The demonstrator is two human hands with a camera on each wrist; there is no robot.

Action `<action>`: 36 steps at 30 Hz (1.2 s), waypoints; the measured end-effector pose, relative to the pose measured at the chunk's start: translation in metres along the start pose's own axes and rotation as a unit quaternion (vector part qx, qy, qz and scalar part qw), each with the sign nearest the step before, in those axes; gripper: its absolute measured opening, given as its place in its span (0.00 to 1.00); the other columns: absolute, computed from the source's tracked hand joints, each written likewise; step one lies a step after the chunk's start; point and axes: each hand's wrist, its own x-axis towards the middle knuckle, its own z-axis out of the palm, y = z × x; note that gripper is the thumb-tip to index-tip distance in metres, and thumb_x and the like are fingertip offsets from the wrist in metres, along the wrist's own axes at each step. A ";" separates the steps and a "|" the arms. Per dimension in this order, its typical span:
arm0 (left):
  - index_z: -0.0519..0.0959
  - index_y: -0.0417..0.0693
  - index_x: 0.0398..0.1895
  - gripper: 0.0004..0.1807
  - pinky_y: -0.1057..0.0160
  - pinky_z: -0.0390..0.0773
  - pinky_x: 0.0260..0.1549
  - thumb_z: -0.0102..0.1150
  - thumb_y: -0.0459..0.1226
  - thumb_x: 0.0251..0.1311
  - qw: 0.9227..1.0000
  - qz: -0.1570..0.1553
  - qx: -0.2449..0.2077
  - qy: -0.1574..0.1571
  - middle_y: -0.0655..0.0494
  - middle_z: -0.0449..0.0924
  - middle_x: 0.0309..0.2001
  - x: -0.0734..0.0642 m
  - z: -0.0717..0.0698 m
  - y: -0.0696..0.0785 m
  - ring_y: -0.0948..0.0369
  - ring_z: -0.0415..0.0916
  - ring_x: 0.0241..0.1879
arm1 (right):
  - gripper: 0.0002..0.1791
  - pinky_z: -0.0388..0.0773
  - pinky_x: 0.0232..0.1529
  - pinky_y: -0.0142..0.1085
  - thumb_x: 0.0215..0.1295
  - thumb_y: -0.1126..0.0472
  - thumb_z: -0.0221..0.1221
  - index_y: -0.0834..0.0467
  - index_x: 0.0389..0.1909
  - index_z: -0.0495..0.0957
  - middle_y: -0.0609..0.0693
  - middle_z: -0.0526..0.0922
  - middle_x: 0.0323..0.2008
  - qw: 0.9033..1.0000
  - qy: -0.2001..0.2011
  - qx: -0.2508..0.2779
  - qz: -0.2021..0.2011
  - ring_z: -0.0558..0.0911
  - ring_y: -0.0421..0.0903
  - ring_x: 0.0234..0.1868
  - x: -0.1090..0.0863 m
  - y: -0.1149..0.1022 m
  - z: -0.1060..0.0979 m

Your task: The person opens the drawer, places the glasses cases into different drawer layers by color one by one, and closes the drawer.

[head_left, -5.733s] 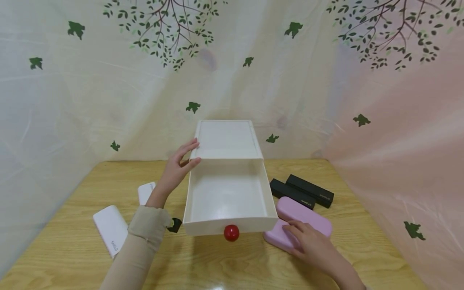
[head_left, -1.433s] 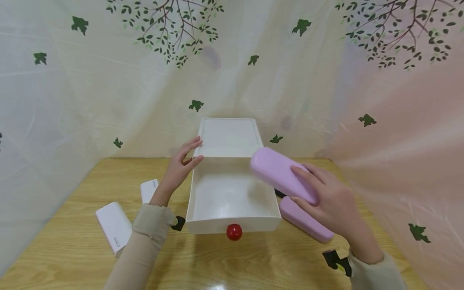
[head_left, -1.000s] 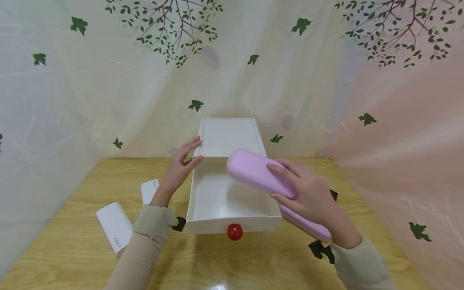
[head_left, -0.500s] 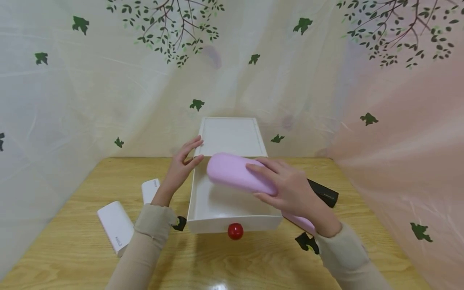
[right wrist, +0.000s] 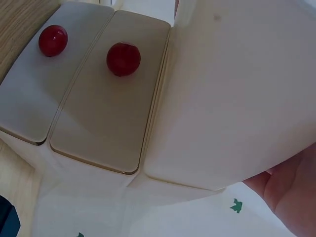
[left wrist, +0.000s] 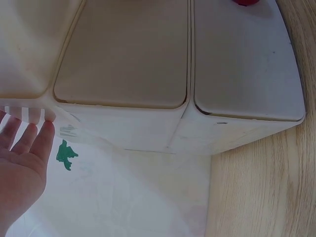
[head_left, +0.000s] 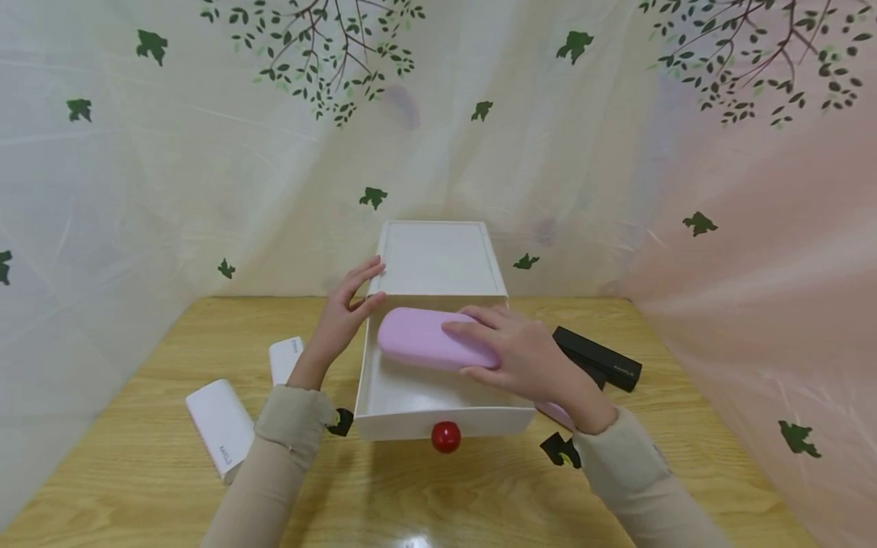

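Note:
A white drawer unit (head_left: 438, 255) stands mid-table with its top drawer (head_left: 404, 428) pulled out, a red knob (head_left: 446, 437) on the front. My left hand (head_left: 337, 323) rests against the unit's left side, thumb near the drawer's rim; the left wrist view shows its fingertips touching the unit's side from below. With thumb and fingers, my right hand (head_left: 517, 354) grips a pink oblong case (head_left: 425, 339) that looks like a glasses case, lying crosswise over the drawer's inside. A second pink case (head_left: 556, 413) lies right of the drawer, mostly covered by my right wrist.
Two white boxes lie on the left: a near one (head_left: 219, 430) and a far one (head_left: 284, 359), partly behind my left arm. Black boxes (head_left: 603, 359) lie to the right. Two shut lower drawers (right wrist: 106, 94) with red knobs show in the right wrist view.
My right hand picked up one pink case from the table on the right, carried it left over the open drawer and lowered it. My left hand stays at the unit's side.

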 end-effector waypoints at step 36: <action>0.67 0.48 0.69 0.26 0.41 0.65 0.66 0.54 0.36 0.68 1.000 -0.003 0.000 -0.002 0.57 0.57 0.75 -0.002 0.000 0.000 0.56 0.51 0.75 | 0.32 0.82 0.35 0.45 0.60 0.46 0.64 0.44 0.66 0.71 0.55 0.78 0.58 0.991 -0.113 -0.067 0.038 0.80 0.53 0.50 0.024 -0.002 0.006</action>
